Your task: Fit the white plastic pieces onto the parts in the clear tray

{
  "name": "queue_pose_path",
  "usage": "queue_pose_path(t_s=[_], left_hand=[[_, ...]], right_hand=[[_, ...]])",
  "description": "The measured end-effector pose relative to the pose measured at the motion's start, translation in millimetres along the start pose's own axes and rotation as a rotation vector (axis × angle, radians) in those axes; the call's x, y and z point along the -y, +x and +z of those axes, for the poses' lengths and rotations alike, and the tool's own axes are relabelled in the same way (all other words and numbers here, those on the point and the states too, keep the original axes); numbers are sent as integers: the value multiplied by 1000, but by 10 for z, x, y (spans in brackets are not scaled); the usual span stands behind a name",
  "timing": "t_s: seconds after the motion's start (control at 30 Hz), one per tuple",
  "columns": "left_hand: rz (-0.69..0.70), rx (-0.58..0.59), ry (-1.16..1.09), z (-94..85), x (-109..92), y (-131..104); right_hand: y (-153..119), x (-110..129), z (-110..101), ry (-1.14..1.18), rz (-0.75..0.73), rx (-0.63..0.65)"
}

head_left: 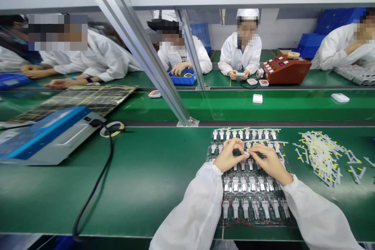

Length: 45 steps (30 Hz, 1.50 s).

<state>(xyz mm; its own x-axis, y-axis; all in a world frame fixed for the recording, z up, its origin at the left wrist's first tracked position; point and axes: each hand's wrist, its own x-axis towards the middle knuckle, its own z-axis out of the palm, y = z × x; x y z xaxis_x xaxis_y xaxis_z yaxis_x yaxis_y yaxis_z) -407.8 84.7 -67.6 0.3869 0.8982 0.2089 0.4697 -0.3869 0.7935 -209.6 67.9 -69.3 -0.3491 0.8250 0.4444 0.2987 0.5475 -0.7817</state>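
My left hand [229, 156] and my right hand [270, 161] meet over the upper middle of a clear tray [243, 195]. Between their fingertips is a small white part [246, 152], partly covered by the fingers. Both hands are closed in a pinch on it. Rows of white plastic pieces with thin red wires fill the tray, several in each row. Thin white strips with yellow bits lie across the top rows. To the right of my right hand a loose pile of white strips with yellow ends [320, 156] rests on the green table.
A blue and grey machine [55, 136] with a black cable [110, 156] stands at left, near a tape roll [112, 129]. An aluminium post [140, 47] slants down behind the table. Beyond, white devices [257, 99] lie on a green conveyor [222, 105]; co-workers sit opposite.
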Motion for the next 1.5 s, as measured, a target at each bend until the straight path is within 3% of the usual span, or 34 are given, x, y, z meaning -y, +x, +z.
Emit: queue_pose_path(t_s=[0.37, 0.73, 0.9, 1.33, 1.5], left_hand=[[-34, -45, 4, -50, 55, 9], [-41, -59, 5, -48, 22, 33], [-45, -24, 3, -9, 25, 30], [-11, -157, -51, 52, 45, 20], [-13, -103, -72, 18, 63, 43]], right_hand=[[-16, -17, 41, -37, -6, 63], [-56, -104, 170, -69, 1, -127], [-64, -98, 163, -73, -20, -103], [-69, -41, 204, -56, -69, -83], [-56, -23, 175, -71, -69, -57]])
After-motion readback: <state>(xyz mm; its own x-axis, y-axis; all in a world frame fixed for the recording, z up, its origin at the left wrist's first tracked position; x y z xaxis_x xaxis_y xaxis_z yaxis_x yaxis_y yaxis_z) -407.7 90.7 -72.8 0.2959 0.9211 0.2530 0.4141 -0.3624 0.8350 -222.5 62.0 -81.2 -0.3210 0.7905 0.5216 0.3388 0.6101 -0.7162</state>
